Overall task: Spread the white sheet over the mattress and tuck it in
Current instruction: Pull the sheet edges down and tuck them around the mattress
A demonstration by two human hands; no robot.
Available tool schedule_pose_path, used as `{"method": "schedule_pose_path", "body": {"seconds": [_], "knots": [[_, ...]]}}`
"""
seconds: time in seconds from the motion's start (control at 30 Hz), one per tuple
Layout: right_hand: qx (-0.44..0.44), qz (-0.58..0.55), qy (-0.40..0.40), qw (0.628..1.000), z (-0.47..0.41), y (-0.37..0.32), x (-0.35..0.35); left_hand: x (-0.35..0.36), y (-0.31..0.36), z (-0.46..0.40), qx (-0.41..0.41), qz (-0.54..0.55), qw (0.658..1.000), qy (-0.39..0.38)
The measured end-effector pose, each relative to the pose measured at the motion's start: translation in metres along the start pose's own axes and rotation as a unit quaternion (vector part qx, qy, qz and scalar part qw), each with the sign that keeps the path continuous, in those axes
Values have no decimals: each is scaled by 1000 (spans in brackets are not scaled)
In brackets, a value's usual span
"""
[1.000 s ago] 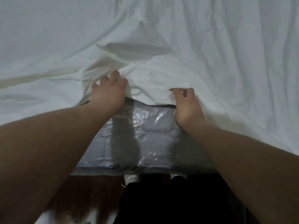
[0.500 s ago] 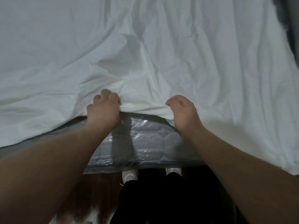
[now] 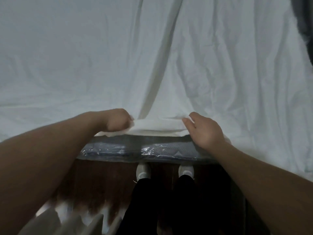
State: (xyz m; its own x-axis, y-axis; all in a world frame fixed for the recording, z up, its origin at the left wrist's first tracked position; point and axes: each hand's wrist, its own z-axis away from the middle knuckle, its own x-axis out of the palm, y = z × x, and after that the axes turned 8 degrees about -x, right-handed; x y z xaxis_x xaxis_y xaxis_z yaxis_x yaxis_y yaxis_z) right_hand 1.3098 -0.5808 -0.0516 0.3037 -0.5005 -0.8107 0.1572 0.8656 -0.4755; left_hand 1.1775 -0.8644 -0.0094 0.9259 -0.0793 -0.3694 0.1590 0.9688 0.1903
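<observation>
The white sheet (image 3: 101,61) covers nearly the whole mattress, with long creases running away from me. Its near hem is bunched between my hands at the mattress's front edge. My left hand (image 3: 116,122) grips the hem with curled fingers. My right hand (image 3: 203,131) pinches the hem between thumb and fingers. Below the hem a strip of the grey mattress (image 3: 152,150), wrapped in shiny plastic, stays uncovered along the front side.
My white shoes (image 3: 143,172) and dark trousers stand on a brown wooden floor (image 3: 94,184) right against the bed. Pale blurred slats (image 3: 67,221) show at the bottom left. Something dark grey (image 3: 304,17) lies at the top right beyond the sheet.
Both hands pulled the hem toward me to the mattress's front edge. The sheet is now stretched flatter, and much less of the mattress top shows.
</observation>
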Motion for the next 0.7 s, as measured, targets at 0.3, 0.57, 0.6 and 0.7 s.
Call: {"method": "schedule_pose_path", "body": {"seconds": [0.3,0.57,0.6,0.7], "knots": [[-68,147,-20,987,28,8,22,42,-13,21,30,7,988,148],[55,146,-283,946,33,0,48,138,-66,8,-189,180,954,144],[42,118,-271,954,30,-10,55,142,-73,8,-217,216,940,148],[-18,79,-259,962,17,-47,82,156,-100,-2,-302,360,867,166]]}}
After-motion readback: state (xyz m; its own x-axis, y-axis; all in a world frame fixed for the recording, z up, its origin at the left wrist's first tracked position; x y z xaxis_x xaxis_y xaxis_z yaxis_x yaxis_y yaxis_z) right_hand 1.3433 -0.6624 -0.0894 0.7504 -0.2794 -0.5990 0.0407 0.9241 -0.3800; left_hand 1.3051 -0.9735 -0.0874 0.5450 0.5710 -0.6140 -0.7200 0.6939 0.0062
